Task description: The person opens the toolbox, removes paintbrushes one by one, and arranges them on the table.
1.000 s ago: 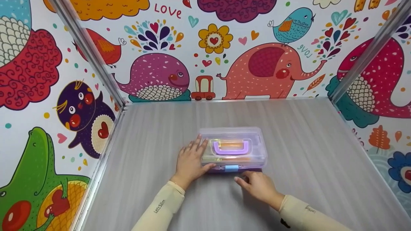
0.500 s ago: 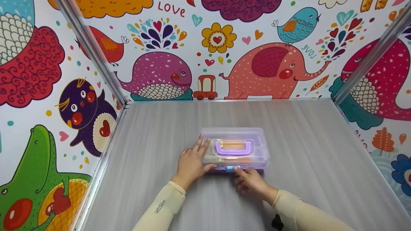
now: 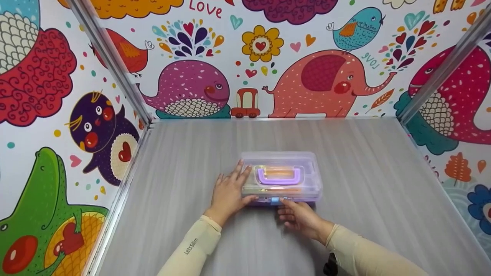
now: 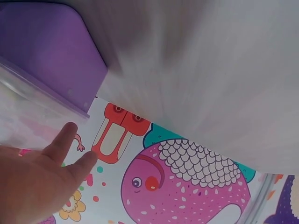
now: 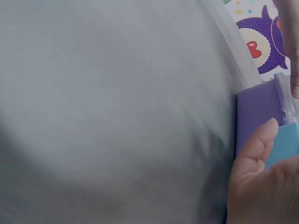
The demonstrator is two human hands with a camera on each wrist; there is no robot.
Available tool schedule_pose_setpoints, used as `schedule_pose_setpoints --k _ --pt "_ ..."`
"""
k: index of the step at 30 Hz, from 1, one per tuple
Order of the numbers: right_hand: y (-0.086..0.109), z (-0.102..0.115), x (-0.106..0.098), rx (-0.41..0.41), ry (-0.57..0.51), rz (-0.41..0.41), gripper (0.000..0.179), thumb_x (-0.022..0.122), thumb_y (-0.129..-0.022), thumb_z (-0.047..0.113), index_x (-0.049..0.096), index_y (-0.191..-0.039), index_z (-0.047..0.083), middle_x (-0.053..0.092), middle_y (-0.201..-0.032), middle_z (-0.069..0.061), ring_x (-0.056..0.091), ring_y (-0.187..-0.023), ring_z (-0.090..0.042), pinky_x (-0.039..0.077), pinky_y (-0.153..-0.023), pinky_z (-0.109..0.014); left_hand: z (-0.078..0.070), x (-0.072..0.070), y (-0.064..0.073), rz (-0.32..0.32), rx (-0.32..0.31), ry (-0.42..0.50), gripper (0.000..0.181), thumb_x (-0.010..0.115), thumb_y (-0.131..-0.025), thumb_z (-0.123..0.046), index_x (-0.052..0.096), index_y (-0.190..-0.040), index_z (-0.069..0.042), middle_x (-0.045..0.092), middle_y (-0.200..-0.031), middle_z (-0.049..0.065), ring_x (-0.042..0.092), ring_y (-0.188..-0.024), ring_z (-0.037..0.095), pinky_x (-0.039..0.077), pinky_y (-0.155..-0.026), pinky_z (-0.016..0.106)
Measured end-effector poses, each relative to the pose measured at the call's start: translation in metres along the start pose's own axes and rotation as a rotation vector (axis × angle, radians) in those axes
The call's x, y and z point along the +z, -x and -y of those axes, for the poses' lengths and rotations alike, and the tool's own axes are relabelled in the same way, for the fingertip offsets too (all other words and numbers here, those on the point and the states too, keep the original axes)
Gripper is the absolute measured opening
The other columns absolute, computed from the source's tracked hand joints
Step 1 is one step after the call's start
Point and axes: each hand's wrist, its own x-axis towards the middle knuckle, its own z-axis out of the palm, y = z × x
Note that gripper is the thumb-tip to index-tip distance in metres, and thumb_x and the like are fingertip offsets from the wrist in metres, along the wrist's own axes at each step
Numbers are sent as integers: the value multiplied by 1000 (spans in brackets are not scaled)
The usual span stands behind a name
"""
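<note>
A clear-lidded plastic box (image 3: 312, 174) with a purple base (image 5: 259, 107) sits closed on the table, its lilac carry handle (image 3: 278, 181) folded flat on the lid. My left hand (image 3: 228, 193) rests on the box's left end, fingers spread over the lid and thumb at the front edge. In the left wrist view, that hand (image 4: 42, 182) reaches along the clear lid. At the front, my right hand (image 3: 303, 218) holds the light-blue latch (image 3: 275, 201), thumb on it and the other fingers bent below. The right wrist view shows a fingertip (image 5: 268, 128) beside the latch.
Orange and yellow items (image 3: 279, 172) show blurred through the lid. The wood-grain table (image 3: 184, 153) meets printed cartoon walls (image 3: 191, 88) at the back and sides, with metal corner posts (image 3: 111, 61) between them. Long sleeves cover both forearms.
My right hand has come up and left from in front of the box to the latch, its lower fingers shifting slightly since. The left hand stays on the lid; the view shifts slightly.
</note>
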Motion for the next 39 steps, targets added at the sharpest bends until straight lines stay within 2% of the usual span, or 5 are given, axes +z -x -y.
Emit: schedule_pose_setpoints --k 17,23,31,36,39 --pt "-4 -4 -2 52 -51 -14 65 72 -88 48 54 -120 -6 67 -99 -9 64 -82 -16 53 -64 -23 2 1 0 2 14 -51 96 70 -77 -69 38 -155 -22 22 -164 8 54 -126 32 22 -113 60" --pt "-6 -6 -2 30 -68 -32 70 74 -86 48 56 -120 -10 68 -98 -11 66 -85 -18 56 -73 -28 2 -1 0 14 15 -52 97 68 -79 -70 35 -156 -22 20 -164 8 53 -127 33 19 -114 59" --pt "-8 -7 -5 -24 -89 -41 61 74 -89 37 57 -117 -14 70 -98 -18 69 -85 -23 57 -81 -34 1 1 -1 12 21 -52 97 66 -79 -72 35 -156 -22 20 -164 8 52 -128 34 20 -113 59" --pt "-5 -2 -3 15 -103 9 60 72 -91 37 52 -122 -10 68 -104 -18 68 -93 -25 57 -82 -36 2 2 0 8 20 -43 98 66 -78 -72 35 -156 -22 20 -164 9 52 -128 35 19 -113 60" --pt "-4 -3 -1 34 -92 -14 56 74 -88 41 57 -116 -5 68 -102 -12 67 -89 -20 57 -75 -32 2 2 0 -2 24 -42 97 67 -78 -72 36 -156 -22 20 -164 8 53 -127 34 19 -114 59"
